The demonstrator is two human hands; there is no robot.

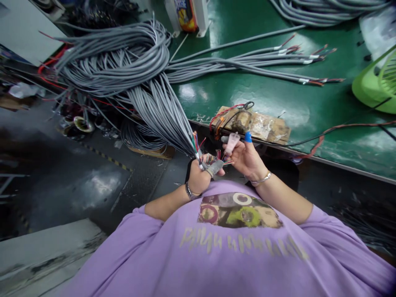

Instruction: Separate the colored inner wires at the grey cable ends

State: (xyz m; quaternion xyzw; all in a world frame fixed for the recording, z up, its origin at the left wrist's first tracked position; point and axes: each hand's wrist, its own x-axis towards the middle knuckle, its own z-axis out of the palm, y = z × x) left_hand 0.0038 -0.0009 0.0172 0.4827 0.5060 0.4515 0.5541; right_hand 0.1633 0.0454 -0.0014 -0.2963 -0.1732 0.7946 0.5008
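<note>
My left hand (200,176) is closed round the stripped ends of several grey cables (173,119). Thin coloured wires (195,142) fan out above its fingers, and more coloured wire tips (219,155) stick out toward the right. A grey wrap covers my left thumb. Just to the right, my right hand (247,160) is turned palm up, its thumb and fingers apart, close to the wire tips. Its thumb wears a blue cover (248,137), and a pale pink wrap (232,142) is on a finger. Whether its lower fingers touch the wires is unclear.
A big coil of grey cable (117,62) lies on the green table (204,101) at left. Cable ends (278,62) stretch across it. At the front edge sits a stained wooden board (269,127) with wired parts. A green basket-like object (377,82) stands at right.
</note>
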